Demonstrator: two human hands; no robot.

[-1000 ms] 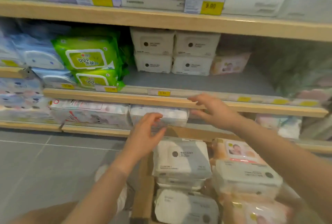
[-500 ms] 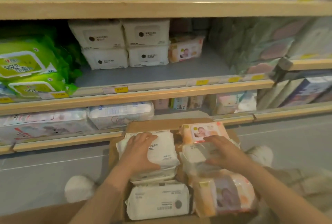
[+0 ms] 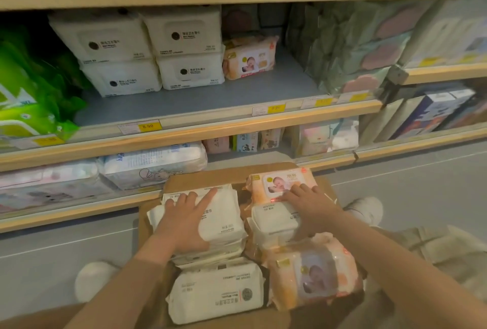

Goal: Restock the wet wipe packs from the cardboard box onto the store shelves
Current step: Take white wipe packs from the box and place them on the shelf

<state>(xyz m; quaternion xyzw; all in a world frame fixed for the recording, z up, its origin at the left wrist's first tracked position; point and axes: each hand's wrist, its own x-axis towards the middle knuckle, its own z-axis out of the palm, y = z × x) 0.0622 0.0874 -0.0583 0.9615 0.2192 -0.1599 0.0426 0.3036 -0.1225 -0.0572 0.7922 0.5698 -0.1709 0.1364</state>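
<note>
1. Closest to me, the cardboard box [image 3: 155,225] is sitting on the floor between my feet, still pretty full: white packs on my left side, orange baby packs on the right.
2. My left hand [image 3: 184,225] is lying flat, fingers spread, on the top white pack [image 3: 221,220]. It's resting there, not gripping anything yet.
3. My right hand [image 3: 311,207] is lying spread across another white pack [image 3: 271,220], fingertips touching the orange baby pack [image 3: 282,183] behind it. Also not closed on anything.
4. Tip: these soft packs are probably squishy, so I'm thinking curl fingers under the long edges and lift one per hand, instead of pinching the film.
5. Further back, the middle shelf [image 3: 210,96] has stacked white packs [image 3: 147,49] and one orange pack [image 3: 250,57] at the rear, with bare space in front. Matching packs should go there, labels facing out.
</note>
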